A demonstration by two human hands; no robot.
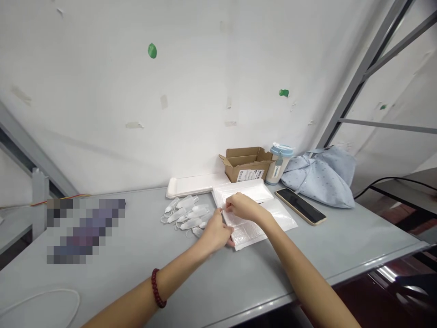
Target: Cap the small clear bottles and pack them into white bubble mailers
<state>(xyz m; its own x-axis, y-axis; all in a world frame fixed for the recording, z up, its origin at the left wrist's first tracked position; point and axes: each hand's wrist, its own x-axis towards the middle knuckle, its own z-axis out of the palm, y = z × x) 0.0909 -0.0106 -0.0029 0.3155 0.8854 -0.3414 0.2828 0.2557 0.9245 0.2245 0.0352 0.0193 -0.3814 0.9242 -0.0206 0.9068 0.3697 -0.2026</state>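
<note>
A stack of shiny clear-and-white plastic bags (251, 230) lies on the grey table in front of me. My left hand (217, 232) grips its left edge, with the thumb on top and fingers reaching beneath. Curled over the same edge, my right hand (244, 207) has its fingertips pinched together at the plastic beside my left thumb. What exactly lies between those fingertips is partly hidden. Just left of the bags is a loose pile of small translucent white bottles (186, 214) with thin cord loops.
Behind the bags stand a long white tray (194, 184), an open cardboard box (247, 173) and a blue-lidded cup (278, 166). To the right lie a phone (300, 206) and a light blue cloth bag (321, 177). A pixelated patch covers something at left; a white cable (77, 296) curves at front left.
</note>
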